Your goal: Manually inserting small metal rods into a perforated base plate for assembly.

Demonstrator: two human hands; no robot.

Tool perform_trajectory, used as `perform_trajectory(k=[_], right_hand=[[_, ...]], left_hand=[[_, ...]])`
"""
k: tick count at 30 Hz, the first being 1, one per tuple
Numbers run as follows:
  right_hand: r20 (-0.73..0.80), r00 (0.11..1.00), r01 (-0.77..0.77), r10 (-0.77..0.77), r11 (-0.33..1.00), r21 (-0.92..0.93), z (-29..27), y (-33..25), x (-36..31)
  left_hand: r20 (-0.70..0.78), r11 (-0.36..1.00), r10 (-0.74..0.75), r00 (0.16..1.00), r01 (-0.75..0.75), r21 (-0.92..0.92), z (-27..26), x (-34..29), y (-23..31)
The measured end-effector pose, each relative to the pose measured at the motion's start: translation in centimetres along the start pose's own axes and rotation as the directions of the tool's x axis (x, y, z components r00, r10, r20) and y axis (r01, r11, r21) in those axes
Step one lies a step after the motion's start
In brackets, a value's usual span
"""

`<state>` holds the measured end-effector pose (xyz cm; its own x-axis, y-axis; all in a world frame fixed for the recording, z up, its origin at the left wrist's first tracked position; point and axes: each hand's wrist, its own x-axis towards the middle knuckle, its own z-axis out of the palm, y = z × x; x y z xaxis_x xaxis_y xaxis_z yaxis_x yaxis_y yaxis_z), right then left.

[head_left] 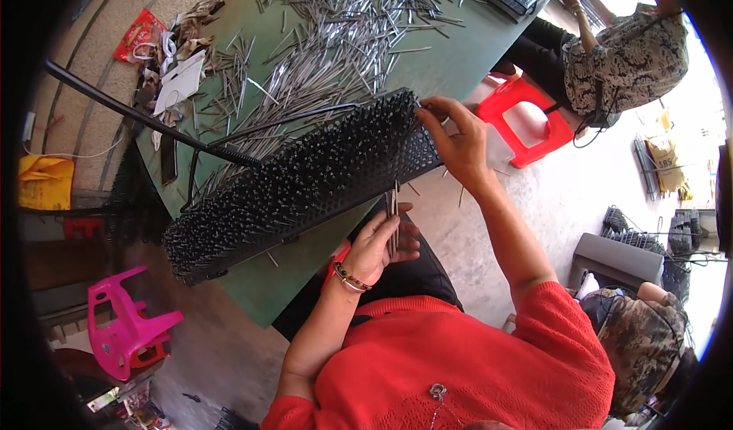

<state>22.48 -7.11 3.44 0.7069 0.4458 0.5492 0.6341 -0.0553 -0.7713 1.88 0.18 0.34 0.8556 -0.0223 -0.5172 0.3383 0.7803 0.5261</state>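
A long black rack (298, 174), densely set with short upright pins or bristles, slants across the table's near edge. My right hand (462, 141) is at its upper right end, thumb and fingertips pinched together over the last rows. Whatever lies between those fingertips is too small to make out. Below the rack, my left hand (372, 248) holds a small bundle of thin metal strips (393, 210) under the thumb, palm turned up. Beside my right hand, a bare strip of the rack shows a perforated surface (416, 153).
Loose metal strips (328, 44) cover much of the green table (435, 59). A black bar (137, 111) reaches over its left side, near crumpled scraps (179, 79). At right are a red stool (527, 117) and two people; a pink chair (126, 319) stands lower left.
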Motion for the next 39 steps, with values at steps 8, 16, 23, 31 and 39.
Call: perform_trajectory(k=[8, 16, 23, 31, 39], right_hand=[[0.097, 0.966, 0.254, -0.239, 0.946, -0.201, 0.1, -0.2, -0.8], [0.262, 0.959, 0.159, -0.108, 0.970, -0.185, 0.1, -0.2, -0.7], [0.250, 0.946, 0.247, -0.207, 0.959, -0.140, 0.1, 0.2, -0.8], [0.190, 0.958, 0.253, -0.216, 0.948, -0.195, 0.1, 0.1, -1.3], [0.235, 0.945, 0.284, -0.226, 0.925, -0.254, 0.3, 0.5, -0.9]], left_hand=[[-0.024, 0.998, 0.004, 1.000, -0.002, 0.066, -0.1, 0.0, -0.1], [-0.015, 0.997, 0.012, 1.000, -0.010, 0.082, 0.0, -0.2, -0.3], [0.000, 0.997, 0.013, 1.000, -0.013, 0.082, 0.2, -0.2, -0.4], [0.001, 0.999, 0.025, 1.000, -0.025, 0.038, 0.1, -0.1, -0.9], [0.012, 0.996, 0.069, 0.998, -0.070, 0.054, -0.3, 0.3, -0.8]])
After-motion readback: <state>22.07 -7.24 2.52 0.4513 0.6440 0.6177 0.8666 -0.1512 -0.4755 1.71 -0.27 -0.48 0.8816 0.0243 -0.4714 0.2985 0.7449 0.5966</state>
